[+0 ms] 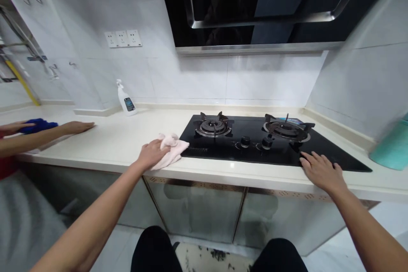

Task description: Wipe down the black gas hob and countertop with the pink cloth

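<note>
Two bare hands at front edge of the counter (95, 144). L hand (151, 154) grips a pale pink cloth (172, 149), fingers bent over it, pinning it on the worktop just beside hob's L end, prob. so it can't slide. R hand (321, 171) is empty, palm down, fingers spread, at hob's front edge; looks like a brace, i.e. taking body wt. Behind: black hob (219, 149) w/ 2 knobs (245, 141), then 2 burners (214, 126). Far L: co-worker's arm (41, 140) near blue cloth (38, 126). Spray bottle (126, 101) stands by back wall, prob. parked out of the way.
</note>
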`<state>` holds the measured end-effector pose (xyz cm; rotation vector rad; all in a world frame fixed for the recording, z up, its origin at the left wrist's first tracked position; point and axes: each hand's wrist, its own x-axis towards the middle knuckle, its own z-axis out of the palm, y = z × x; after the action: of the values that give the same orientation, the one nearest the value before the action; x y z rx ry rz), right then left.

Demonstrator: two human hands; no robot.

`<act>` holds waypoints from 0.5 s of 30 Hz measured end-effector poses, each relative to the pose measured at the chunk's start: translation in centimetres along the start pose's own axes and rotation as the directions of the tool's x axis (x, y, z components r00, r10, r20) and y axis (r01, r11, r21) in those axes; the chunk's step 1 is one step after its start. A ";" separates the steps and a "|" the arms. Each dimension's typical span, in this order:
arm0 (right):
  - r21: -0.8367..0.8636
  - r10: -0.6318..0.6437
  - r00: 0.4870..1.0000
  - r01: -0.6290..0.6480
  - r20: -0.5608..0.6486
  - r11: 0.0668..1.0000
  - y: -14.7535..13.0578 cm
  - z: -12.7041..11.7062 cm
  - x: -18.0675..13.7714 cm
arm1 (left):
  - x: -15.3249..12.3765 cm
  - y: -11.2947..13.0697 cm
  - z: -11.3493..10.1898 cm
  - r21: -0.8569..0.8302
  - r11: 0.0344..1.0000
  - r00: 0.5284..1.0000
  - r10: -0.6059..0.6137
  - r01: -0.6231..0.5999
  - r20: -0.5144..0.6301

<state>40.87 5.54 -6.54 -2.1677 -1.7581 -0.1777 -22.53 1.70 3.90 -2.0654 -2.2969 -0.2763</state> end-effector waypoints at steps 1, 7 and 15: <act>0.005 -0.004 1.000 0.004 -0.009 1.000 0.1 0.1 0.0 | -0.6 -0.7 0.1 0.003 1.000 1.000 -0.007 0.007 -0.018; 0.041 0.005 1.000 -0.005 -0.009 0.999 0.3 0.5 0.6 | -5.8 2.1 2.5 -0.008 0.995 0.990 0.095 -0.096 -0.109; 0.056 0.007 0.999 -0.005 -0.038 0.998 -0.2 0.1 0.4 | -9.8 19.5 7.8 -0.060 0.724 0.721 0.670 -0.688 -0.177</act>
<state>40.78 5.96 -6.47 -2.1156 -1.7149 -0.1653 -1.43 -4.77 -3.19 -2.6655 -1.3117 -0.5064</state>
